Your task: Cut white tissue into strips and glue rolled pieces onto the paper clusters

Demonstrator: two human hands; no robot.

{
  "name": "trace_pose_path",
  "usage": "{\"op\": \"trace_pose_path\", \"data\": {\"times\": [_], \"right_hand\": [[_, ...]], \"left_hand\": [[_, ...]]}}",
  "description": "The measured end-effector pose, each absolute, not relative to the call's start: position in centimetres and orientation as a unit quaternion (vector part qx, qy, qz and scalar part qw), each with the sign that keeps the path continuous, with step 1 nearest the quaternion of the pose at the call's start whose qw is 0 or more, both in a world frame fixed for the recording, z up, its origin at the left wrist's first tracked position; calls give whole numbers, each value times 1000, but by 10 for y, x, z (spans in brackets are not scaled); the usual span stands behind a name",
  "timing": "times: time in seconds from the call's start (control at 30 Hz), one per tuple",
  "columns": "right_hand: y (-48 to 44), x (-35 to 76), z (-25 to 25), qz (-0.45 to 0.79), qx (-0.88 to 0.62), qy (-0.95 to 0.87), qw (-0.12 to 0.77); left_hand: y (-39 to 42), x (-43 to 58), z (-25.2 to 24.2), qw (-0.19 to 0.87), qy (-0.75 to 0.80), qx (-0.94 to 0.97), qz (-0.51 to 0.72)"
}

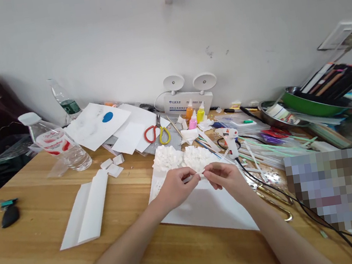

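Both hands meet over a white sheet of paper (197,212) on the wooden table. My left hand (180,186) pinches a small white paper piece (201,174) between thumb and forefinger. The piece's other side is in the fingertips of my right hand (225,177). Its exact shape is too small to make out. Just beyond the fingers, two clusters of crumpled white paper (168,157) rest side by side on the sheet's far part. A white glue gun (230,141) stands to the right of my right hand, with its black cord trailing towards me.
Left lie a folded white paper (90,209), small paper squares (115,170) and a water bottle (63,143). Red-and-yellow-handled scissors (158,132) lie behind the clusters, near small paint bottles (192,120). Gold-coloured scissor handles (275,199), plastic strips (274,157) and a green bowl of pens (316,105) crowd the right.
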State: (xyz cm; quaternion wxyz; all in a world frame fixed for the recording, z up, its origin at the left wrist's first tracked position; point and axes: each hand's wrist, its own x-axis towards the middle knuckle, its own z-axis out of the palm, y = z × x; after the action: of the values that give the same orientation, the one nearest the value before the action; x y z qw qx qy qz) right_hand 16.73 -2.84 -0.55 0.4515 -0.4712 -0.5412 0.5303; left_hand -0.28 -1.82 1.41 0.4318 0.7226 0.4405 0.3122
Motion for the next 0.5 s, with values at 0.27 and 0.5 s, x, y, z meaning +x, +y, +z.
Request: {"op": "trace_pose_path", "data": {"times": [0.27, 0.5], "right_hand": [[-30, 167, -4, 521, -479, -548, 446], [-31, 167, 2, 499, -499, -553, 443]], "left_hand": [[-20, -2, 13, 395, 431, 756, 294], [-22, 0, 15, 383, 433, 770, 271]]}}
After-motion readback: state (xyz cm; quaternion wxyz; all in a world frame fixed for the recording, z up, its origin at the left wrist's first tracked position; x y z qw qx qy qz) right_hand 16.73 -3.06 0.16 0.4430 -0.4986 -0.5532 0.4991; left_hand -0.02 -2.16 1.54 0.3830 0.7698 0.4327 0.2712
